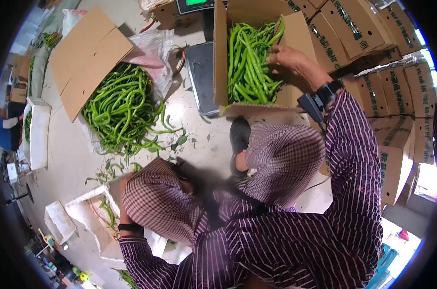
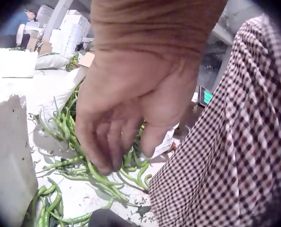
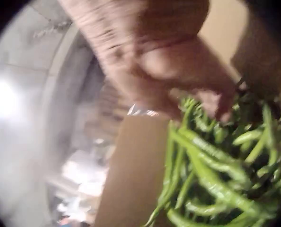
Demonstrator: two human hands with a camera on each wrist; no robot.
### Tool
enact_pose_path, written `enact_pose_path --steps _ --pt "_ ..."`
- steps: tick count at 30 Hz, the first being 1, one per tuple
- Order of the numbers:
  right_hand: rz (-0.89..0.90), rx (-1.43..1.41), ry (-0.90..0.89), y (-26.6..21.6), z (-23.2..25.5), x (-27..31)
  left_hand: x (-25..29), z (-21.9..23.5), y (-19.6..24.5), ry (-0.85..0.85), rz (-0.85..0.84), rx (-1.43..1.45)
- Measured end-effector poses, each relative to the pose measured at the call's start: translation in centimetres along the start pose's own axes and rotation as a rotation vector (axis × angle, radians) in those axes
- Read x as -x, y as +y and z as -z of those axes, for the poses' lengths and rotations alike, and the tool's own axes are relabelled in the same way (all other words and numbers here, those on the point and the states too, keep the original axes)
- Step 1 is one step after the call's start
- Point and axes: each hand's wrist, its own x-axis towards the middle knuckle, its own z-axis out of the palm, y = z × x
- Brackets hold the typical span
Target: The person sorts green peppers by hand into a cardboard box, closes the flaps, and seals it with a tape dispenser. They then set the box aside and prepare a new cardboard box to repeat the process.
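Long green chili peppers (image 1: 250, 58) fill an open cardboard box (image 1: 295, 45) in front of me. My right hand (image 1: 291, 60) is inside the box at its right side. In the right wrist view, its curled fingers grip the stem ends of some peppers (image 3: 211, 175), with blur over the fingertips. My left hand (image 2: 131, 104) hangs beside my left knee with loosely bent fingers and nothing in it. Behind it in the left wrist view lie loose peppers (image 2: 100, 175). The knee hides most of this hand in the head view.
A large pepper pile (image 1: 124, 106) lies on the floor at left, partly under a cardboard sheet (image 1: 86, 58). A scale (image 1: 201, 77) is beside the box. Printed cartons (image 1: 353, 29) are stacked at right. A broken white foam box (image 1: 91, 231) sits by my left leg.
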Motion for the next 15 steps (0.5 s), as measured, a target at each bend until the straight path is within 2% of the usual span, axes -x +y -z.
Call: enact_pose_path --steps 1,3,4,5,7,9,11,13,15 --pt "0.001 0.010 0.009 -0.5 0.9 -0.4 -0.9 -1.2 -0.3 -0.012 -0.005 0.007" --pt "0.064 0.376 0.108 -1.0 2.2 -1.0 -2.1 -3.0 -0.8 -0.030 -0.006 0.009" --pt "0.181 0.333 0.200 -0.9 3.2 -1.5 -2.1 -3.7 -0.7 -0.040 -0.007 0.007" --pt "0.179 0.333 0.202 -0.3 4.0 -3.6 -2.5 -4.2 -0.8 -0.047 -0.010 0.002" --pt "0.077 -0.372 0.150 0.0 4.6 -6.9 -3.1 -5.1 -1.1 -0.060 -0.013 -0.009" --pt "0.052 -0.349 0.167 -0.4 3.7 -7.6 -2.9 -5.5 -1.5 -0.062 -0.002 -0.022" --pt "0.029 -0.373 0.320 -1.4 2.2 -7.5 -2.5 -5.9 -1.8 -0.067 0.008 -0.041" --pt "-0.025 -0.277 0.329 -1.8 2.2 -7.9 -2.7 -6.3 -2.1 -0.074 0.012 -0.059" --pt "0.363 -0.226 0.395 -1.8 2.5 -8.0 -3.0 -6.6 -2.4 -0.079 0.017 -0.078"
